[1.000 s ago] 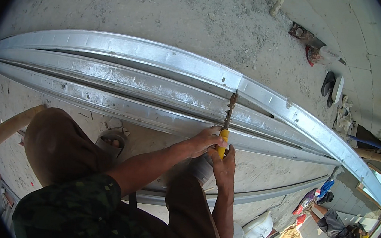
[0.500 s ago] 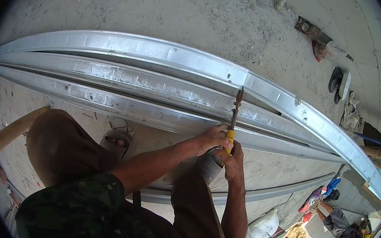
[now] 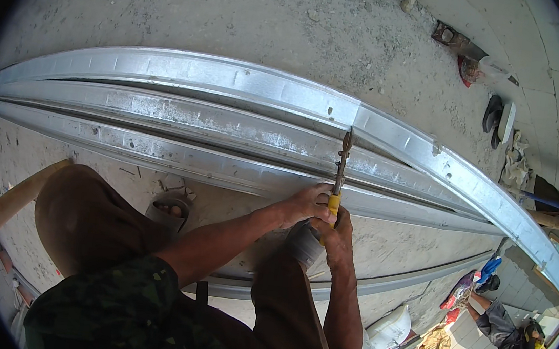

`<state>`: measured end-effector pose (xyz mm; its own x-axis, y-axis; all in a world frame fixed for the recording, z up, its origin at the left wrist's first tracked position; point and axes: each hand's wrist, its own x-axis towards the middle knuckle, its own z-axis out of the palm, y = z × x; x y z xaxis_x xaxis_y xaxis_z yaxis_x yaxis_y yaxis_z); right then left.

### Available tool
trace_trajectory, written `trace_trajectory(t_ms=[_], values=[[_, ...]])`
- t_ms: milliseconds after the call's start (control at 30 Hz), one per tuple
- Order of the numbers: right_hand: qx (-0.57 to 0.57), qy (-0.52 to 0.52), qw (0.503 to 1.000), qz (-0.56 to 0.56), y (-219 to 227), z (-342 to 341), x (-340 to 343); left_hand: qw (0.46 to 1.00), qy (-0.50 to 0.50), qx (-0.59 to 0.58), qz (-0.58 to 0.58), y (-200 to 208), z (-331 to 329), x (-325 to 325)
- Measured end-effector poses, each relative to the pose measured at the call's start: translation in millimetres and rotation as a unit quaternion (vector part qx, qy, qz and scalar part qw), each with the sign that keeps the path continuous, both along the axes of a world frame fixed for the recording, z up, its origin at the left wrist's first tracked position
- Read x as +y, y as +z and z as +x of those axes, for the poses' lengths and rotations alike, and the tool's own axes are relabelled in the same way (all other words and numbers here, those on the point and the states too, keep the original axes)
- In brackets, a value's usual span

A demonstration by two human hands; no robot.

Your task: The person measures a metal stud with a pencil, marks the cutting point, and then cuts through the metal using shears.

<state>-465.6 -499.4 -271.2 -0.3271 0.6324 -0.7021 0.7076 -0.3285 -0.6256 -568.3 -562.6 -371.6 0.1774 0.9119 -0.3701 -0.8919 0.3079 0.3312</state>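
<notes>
Both of my hands are closed round the yellow handles of a pair of tin snips (image 3: pixel 342 164). My left hand (image 3: pixel 309 205) grips from the left side, and my right hand (image 3: pixel 337 238) wraps the lower handle from the right. The snips point away from me, their jaw tips at the near edge of the farthest galvanized metal channel (image 3: pixel 235 78), beside a seam or fold line across it. How far the jaws are apart is too small to tell. Beneath the snips lie a middle metal channel (image 3: pixel 210 117) and a nearer one (image 3: pixel 179 153).
My sandalled foot (image 3: pixel 170 211) rests near the closest channel. Another grey metal strip (image 3: pixel 376 288) lies behind my legs. At the far right are a handsaw (image 3: pixel 460 41), dark slippers (image 3: pixel 492 115) and a crumpled cloth (image 3: pixel 516 165). Another person (image 3: pixel 505 331) is at the lower right beside a white sack (image 3: pixel 389 329).
My right hand's fingers now cover more of the lower yellow handle. The snips' tips stay at the same spot on the far channel; the whole view has shifted slightly.
</notes>
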Motion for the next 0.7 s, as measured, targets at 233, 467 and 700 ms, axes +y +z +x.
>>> trace_trajectory(t_ms=[233,467,700], values=[[-0.075,0.056,0.996,-0.004,-14,1,1,0.992,-0.042,0.119,0.014,9,-30,-2],[-0.103,0.026,0.994,0.032,-9,16,-8,0.757,-0.124,0.642,0.02,94,-172,44],[-0.096,0.043,0.994,0.037,-15,5,-15,0.442,-0.235,0.865,0.05,32,-200,59]])
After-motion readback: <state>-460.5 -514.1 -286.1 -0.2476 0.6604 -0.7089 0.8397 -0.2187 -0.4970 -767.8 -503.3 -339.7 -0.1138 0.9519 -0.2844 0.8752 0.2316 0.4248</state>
